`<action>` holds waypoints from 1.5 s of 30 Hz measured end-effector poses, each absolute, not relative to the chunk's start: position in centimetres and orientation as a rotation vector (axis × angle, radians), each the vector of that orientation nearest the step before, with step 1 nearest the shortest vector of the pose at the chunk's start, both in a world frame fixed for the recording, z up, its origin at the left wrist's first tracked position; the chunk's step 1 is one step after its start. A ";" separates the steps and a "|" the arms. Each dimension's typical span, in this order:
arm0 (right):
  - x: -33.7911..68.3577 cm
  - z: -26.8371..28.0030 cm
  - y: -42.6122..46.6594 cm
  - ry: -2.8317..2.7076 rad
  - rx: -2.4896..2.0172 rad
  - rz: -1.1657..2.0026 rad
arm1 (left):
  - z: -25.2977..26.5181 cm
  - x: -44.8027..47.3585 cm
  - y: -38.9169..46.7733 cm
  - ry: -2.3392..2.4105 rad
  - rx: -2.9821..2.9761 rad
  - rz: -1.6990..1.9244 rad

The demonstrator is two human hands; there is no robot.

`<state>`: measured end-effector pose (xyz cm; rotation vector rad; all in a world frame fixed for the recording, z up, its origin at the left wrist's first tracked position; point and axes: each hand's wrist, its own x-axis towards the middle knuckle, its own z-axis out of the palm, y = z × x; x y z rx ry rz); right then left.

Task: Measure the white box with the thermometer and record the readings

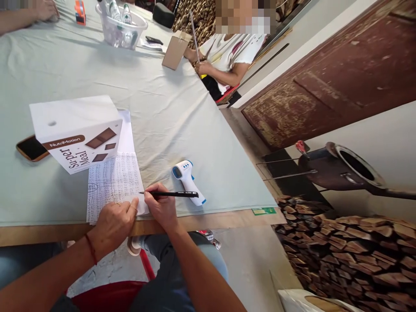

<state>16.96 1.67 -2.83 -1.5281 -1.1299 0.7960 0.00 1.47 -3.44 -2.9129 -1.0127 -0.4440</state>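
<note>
My right hand (161,207) is closed around a black pen (175,194), whose tip is over the right side of a handwritten sheet of paper (113,182). Bent fingers of my left hand (113,223) press on the sheet's lower part, by the table's front edge; the fingertips are partly hidden. Dense rows of writing cover most of the sheet, and a circled mark shows at its left. Behind it stands a white box (78,125) printed "NutriMotion Su-per Meal", covering part of the papers. A white and blue infrared thermometer (188,180) lies right of my right hand.
A phone (30,148) lies left of the box. Toward the back are a plastic basket (141,31) with bottles, a cardboard box (175,54) and an orange object (80,12). A person (227,56) sits at the far side; another person's hand (48,11) rests upper left. Stacked firewood (351,251) stands right.
</note>
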 end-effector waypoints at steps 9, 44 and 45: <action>17.2 -3.8 1.6 -1.296 -1.494 0.676 | -3.6 0.4 1.4 -0.987 -2.859 -0.534; 19.2 -4.7 0.0 -1.367 -1.652 0.513 | -0.4 2.2 0.8 -1.270 -3.233 -0.031; 19.3 -4.8 -0.1 -1.368 -1.654 0.506 | -0.3 2.3 0.8 -1.276 -3.233 -0.030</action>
